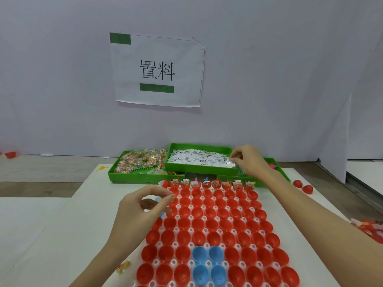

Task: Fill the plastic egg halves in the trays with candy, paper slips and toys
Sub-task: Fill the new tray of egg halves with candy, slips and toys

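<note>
A: Why are the hands so far apart?

B: Looks like two jobs at once. The right hand (247, 160) reaches to the green tray of paper slips (199, 159) at the far edge of the worktop (68, 230), fingers curled and pinching at a slip near the tray's right corner. The left hand (143, 206) hovers over the upper left of the egg tray (207, 230), thumb and forefinger pinched on a small candy packet (172, 197), ready to drop it, I judge.

A: Where do the egg halves sit?

B: In rows, open mouths up, long axis vertical, so things fall straight in. Most are red, four blue egg halves (208, 264) near the front. Only the far row (207, 184) looks filled, slips poking upward.

A: And the candy?

B: In the candy tray (141, 162), left of the slips, close by.
</note>
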A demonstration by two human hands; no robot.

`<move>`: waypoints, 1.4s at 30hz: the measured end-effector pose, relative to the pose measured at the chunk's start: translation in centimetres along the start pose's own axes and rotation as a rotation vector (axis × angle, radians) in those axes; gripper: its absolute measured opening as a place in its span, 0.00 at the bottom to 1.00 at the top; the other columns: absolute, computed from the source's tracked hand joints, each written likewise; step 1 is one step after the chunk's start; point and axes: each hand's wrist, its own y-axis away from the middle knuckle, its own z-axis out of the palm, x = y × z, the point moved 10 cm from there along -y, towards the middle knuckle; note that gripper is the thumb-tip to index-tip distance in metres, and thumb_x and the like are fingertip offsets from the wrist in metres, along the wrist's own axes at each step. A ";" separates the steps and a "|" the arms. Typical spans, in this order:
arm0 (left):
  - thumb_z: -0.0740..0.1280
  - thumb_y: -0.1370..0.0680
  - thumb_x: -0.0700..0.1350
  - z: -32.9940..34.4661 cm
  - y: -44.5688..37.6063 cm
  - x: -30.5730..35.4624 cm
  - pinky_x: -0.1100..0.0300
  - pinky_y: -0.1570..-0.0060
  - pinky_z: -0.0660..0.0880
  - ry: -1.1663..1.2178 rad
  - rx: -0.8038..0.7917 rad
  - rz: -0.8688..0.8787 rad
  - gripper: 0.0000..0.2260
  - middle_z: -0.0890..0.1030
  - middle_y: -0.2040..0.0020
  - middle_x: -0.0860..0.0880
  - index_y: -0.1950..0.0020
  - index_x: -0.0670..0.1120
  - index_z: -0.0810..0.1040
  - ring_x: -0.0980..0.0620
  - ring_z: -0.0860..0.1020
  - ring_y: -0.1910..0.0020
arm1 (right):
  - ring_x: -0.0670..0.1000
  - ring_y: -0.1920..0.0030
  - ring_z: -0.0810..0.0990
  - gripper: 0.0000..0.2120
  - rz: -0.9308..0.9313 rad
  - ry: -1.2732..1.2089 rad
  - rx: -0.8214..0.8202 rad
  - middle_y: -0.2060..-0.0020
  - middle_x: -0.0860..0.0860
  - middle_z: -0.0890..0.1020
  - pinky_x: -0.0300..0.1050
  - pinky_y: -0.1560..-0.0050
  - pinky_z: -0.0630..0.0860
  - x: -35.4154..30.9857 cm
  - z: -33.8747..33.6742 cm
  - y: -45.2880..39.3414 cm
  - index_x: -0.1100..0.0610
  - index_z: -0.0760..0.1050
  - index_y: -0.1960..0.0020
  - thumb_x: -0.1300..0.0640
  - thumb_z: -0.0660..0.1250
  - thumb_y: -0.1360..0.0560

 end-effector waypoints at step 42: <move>0.79 0.29 0.46 2.9 1.9 0.9 0.66 0.51 0.81 0.356 -0.166 -0.182 0.07 0.88 0.55 0.44 0.53 0.48 0.88 0.46 0.88 0.52 | 0.54 0.58 0.88 0.01 0.044 -0.922 -0.070 0.61 0.54 0.88 0.43 0.58 0.84 -9.6 1.5 16.4 0.58 0.85 0.54 0.63 0.77 0.26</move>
